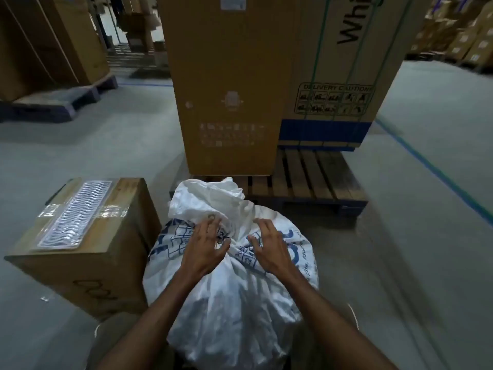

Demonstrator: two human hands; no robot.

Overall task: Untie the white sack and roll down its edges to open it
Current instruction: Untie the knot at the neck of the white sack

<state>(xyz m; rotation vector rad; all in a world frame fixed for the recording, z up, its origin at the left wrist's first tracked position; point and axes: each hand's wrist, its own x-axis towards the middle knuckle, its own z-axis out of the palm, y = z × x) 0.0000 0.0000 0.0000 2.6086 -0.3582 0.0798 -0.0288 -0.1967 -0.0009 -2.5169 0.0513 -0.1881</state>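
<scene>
The white sack (229,297) stands in the lower centre of the frame, full and rounded, with blue printing across its upper surface. Its mouth is gathered into a tied neck (231,243) at mid-frame, and the loose fabric above the tie fans up and to the left as a crumpled white tuft (205,198).

Both hands sit at that neck, one on each side. The left hand (206,245) lies on the left of the tie, its fingers reaching forward over the printed cloth and the thumb angled in toward the knot. The right hand (269,248) lies on the right, fingers spread and bent, tips pressing into the fabric just beside the tie. Neither hand plainly closes around anything; both look loosely splayed on the cloth.

The knot itself is small, dark and partly covered by the left thumb, so what binds it cannot be made out. The printing on the sack is creased and unreadable. The sack's base is cut off by the lower edge of the frame.

A cardboard box (88,244) stands just left of the sack. Behind it, a tall carton (229,89) rests on a wooden pallet (306,180).
</scene>
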